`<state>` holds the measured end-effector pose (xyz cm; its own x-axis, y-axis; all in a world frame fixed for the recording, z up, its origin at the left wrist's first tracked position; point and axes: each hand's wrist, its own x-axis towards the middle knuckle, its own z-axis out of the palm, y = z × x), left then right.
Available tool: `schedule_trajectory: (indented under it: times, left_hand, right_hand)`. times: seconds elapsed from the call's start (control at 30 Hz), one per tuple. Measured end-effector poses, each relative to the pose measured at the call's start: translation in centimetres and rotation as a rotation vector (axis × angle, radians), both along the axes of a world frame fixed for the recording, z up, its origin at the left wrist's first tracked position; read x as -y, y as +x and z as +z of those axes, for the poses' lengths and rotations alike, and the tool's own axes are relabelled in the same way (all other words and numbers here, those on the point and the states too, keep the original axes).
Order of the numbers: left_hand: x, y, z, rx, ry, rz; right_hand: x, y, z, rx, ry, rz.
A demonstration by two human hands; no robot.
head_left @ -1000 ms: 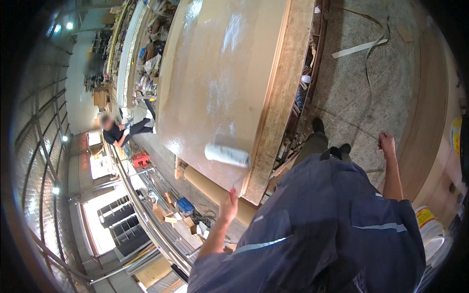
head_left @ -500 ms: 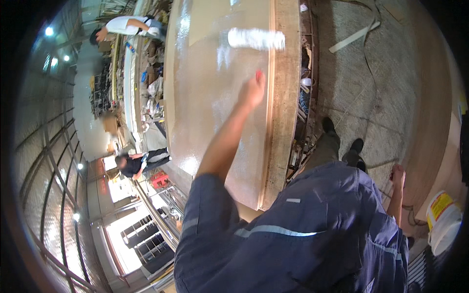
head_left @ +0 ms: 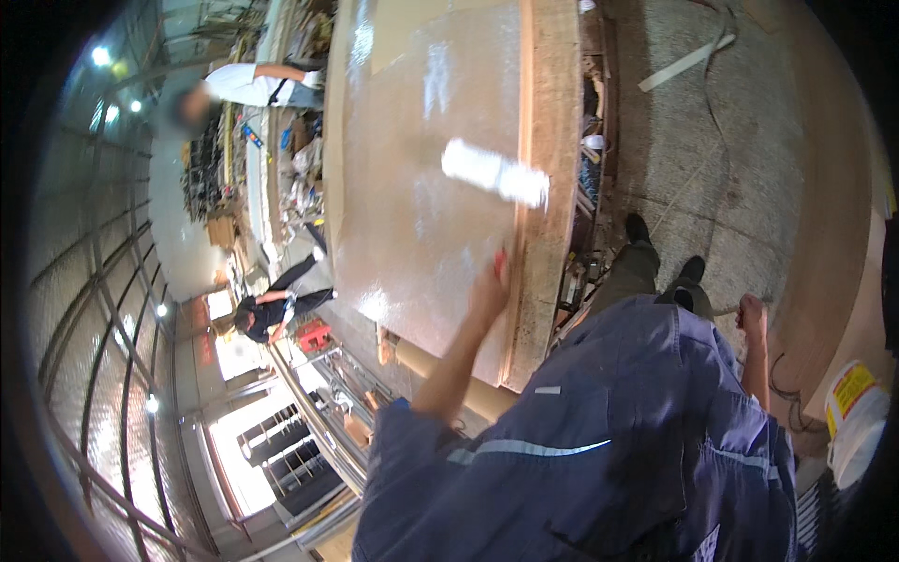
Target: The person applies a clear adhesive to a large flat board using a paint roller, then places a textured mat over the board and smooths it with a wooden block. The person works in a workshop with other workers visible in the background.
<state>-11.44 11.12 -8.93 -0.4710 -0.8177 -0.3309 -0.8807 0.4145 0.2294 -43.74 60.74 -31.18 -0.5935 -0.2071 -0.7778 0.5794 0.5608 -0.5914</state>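
Observation:
A large pale brown panel (head_left: pixel 421 215) with a glossy, whitish-smeared face lies on a thick wooden frame (head_left: pixel 543 234). A white cylindrical roll (head_left: pixel 494 172) rests on the panel near its right edge. My left hand (head_left: pixel 489 292) is stretched out on the panel by that edge, below the roll and apart from it, fingers extended and holding nothing. My right hand (head_left: pixel 750 316) hangs at my side over the concrete floor, curled into a loose fist with nothing visible in it. My blue work suit fills the lower part of the view.
Two other people work at the left, one in a white top (head_left: pixel 253 84), one bent over in dark clothes (head_left: pixel 276 309). A cardboard tube (head_left: pixel 440 370) lies under the panel's end. A white bucket (head_left: pixel 854 421) stands at right. A cable (head_left: pixel 712 140) and a wooden strip (head_left: pixel 688 61) lie on the floor.
My left hand reached up the panel toward the white roll, then drew back down away from it. The view has swung as my head moved.

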Motion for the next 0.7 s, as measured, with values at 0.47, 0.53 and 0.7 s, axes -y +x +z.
schedule_trajectory:
  times: [0.47, 0.53, 0.7]
  left_hand:
    - [-19.4, 22.5, 5.4, 0.156, 0.131, 0.697]
    - [-12.2, 20.5, 5.3, 0.078, 0.164, 0.719]
    - [9.2, 14.2, 7.2, 0.163, 0.176, 0.682]
  right_hand:
    - [15.2, -9.7, 4.0, -0.055, -0.033, 0.283]
    - [14.7, -9.6, 3.6, -0.038, -0.026, 0.310]
    - [10.7, -7.7, 3.1, 0.001, 0.024, 0.213]
